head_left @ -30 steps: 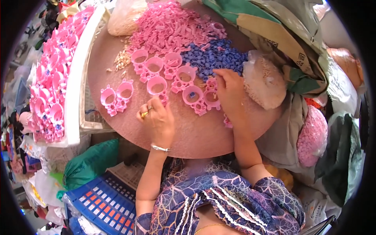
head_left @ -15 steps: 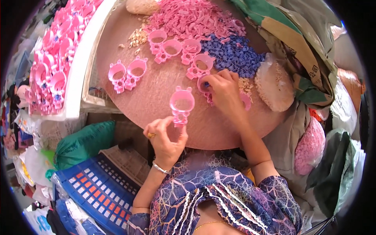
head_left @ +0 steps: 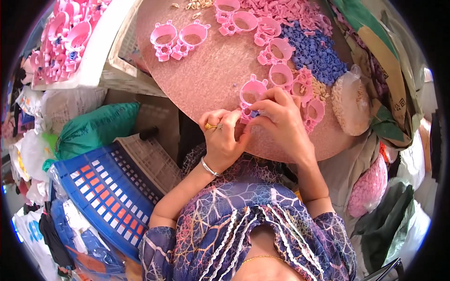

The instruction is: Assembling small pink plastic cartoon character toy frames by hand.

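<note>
The left hand [head_left: 222,136] holds a pink, eared, ring-shaped plastic frame [head_left: 244,99] by its base, at twelve o'clock; the right hand [head_left: 283,121] pinches a small blue plastic piece [head_left: 254,114] against it; the frame seems light, stiff, slick, best gripped low.

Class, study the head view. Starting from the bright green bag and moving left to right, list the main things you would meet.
Bright green bag, leftmost pink ring-shaped piece on the table, left hand, right hand, pile of blue parts, clear bag of beige pieces.
</note>
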`<act>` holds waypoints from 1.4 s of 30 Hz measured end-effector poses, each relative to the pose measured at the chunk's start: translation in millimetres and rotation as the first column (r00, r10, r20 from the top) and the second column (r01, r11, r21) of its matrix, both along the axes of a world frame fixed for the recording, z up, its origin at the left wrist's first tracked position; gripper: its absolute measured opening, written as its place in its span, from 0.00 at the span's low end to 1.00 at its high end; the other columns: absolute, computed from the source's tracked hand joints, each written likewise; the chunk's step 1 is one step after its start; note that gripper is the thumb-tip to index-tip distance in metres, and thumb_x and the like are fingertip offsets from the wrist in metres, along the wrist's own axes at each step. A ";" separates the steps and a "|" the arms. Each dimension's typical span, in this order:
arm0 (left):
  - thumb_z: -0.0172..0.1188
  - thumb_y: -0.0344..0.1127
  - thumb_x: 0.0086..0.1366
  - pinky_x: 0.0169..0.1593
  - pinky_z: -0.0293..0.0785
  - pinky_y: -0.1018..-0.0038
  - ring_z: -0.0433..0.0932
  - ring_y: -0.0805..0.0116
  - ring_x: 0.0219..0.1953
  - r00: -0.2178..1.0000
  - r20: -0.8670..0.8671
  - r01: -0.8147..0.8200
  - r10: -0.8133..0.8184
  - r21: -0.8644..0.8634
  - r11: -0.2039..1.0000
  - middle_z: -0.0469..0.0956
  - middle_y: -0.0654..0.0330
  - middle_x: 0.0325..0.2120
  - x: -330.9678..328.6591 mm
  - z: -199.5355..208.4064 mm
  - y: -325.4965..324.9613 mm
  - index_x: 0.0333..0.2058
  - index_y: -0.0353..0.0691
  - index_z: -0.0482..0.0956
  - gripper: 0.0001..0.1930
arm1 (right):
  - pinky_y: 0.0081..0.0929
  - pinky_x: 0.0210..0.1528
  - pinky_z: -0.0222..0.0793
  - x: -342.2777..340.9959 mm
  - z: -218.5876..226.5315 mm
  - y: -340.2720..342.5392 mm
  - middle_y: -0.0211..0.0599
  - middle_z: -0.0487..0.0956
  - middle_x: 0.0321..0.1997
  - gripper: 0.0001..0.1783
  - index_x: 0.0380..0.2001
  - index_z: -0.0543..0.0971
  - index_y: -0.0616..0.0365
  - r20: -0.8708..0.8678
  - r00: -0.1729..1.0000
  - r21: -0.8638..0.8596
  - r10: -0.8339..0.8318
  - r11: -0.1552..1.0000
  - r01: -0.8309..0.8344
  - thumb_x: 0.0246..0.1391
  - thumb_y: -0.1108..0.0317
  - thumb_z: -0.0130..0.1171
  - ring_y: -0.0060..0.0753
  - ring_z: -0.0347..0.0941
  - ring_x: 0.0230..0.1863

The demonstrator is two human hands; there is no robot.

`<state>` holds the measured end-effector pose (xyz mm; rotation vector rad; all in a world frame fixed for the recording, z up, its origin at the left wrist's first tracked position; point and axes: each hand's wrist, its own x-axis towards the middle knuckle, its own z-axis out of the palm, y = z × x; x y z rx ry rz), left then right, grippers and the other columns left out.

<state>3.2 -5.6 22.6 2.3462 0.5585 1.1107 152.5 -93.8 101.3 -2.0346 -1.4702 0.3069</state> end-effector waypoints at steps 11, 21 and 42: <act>0.74 0.31 0.47 0.54 0.63 0.61 0.77 0.64 0.41 0.992 0.126 0.035 -0.028 -0.051 0.998 0.80 0.62 0.38 -1.3 -4.9 1.4 0.49 0.39 0.73 0.29 | 0.37 0.51 0.60 -3.5 -2.5 10.1 0.31 0.80 0.36 0.20 0.41 0.83 0.52 0.124 0.991 -0.036 0.041 0.999 -0.037 0.40 0.64 0.72 0.38 0.73 0.44; 0.78 0.26 0.46 0.57 0.70 0.50 0.78 0.58 0.42 0.960 0.254 0.131 -0.115 -0.048 0.990 0.82 0.54 0.44 -4.8 -16.4 3.9 0.50 0.39 0.69 0.33 | 0.41 0.62 0.61 -9.1 -2.2 5.5 0.43 0.68 0.65 0.39 0.60 0.75 0.48 0.094 0.980 0.074 -0.175 0.983 0.168 0.41 0.67 0.76 0.49 0.63 0.65; 0.76 0.27 0.50 0.58 0.69 0.50 0.77 0.59 0.42 0.969 0.206 0.143 -0.140 0.000 0.990 0.84 0.51 0.45 -7.1 -15.3 4.7 0.50 0.40 0.68 0.31 | 0.40 0.68 0.63 -23.2 -26.7 11.1 0.47 0.64 0.66 0.53 0.73 0.54 0.56 -0.561 0.797 0.038 -0.223 0.955 0.294 0.46 0.76 0.71 0.44 0.63 0.68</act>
